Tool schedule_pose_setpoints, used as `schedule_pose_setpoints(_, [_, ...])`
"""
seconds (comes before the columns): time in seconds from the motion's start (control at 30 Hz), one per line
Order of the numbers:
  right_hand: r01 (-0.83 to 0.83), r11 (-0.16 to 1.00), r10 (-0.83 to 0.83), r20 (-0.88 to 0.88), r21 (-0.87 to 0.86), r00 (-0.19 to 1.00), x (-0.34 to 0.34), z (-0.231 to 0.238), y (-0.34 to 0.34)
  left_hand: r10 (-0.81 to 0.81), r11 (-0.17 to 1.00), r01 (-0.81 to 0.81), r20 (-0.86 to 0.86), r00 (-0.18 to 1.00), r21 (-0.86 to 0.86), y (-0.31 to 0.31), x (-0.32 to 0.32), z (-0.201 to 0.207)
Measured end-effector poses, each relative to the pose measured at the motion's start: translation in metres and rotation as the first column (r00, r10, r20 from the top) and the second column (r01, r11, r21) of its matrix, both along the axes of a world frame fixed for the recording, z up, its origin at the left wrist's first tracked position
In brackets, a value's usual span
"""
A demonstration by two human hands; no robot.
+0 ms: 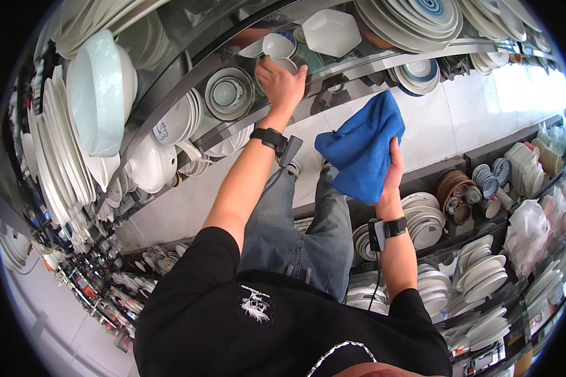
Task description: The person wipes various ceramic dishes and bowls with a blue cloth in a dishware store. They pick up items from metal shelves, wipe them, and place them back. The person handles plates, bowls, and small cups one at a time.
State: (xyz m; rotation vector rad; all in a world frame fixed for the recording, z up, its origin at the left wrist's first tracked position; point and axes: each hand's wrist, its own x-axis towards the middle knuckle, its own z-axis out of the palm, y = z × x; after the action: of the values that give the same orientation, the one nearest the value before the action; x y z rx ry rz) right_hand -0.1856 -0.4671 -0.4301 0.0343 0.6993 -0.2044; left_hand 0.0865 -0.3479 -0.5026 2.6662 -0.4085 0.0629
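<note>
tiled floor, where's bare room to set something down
Right of the blue cloth, white floor tiles lie bare between the glass shelf and the low dark shelf. Crowded: around the left hand, with small bowls.

On your left, white plates (51, 157) lean in a row beside a large pale blue-green bowl (95, 94). On your right, brown dishes (451, 183) sit stacked beside blue-and-white bowls (485, 181), near a crumpled translucent plastic bag (527, 231); pale floor (475, 116) shows between the shelves (421, 158).
</note>
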Motion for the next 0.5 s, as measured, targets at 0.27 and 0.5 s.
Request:
schedule_pose_setpoints(0.27, [-0.037,0.998,0.044,-0.151,0.048,0.988,-0.014,-0.011,0.002,0.27,0.959,-0.248,-0.181,0.946,0.137,-0.017,0.011,-0.006])
schedule_pose_setpoints(0.5, [-0.139,0.984,0.153,-0.136,0.109,0.979,0.0,-0.01,0.01,0.213,0.976,-0.216,-0.077,0.974,-0.028,-0.013,0.01,-0.015])
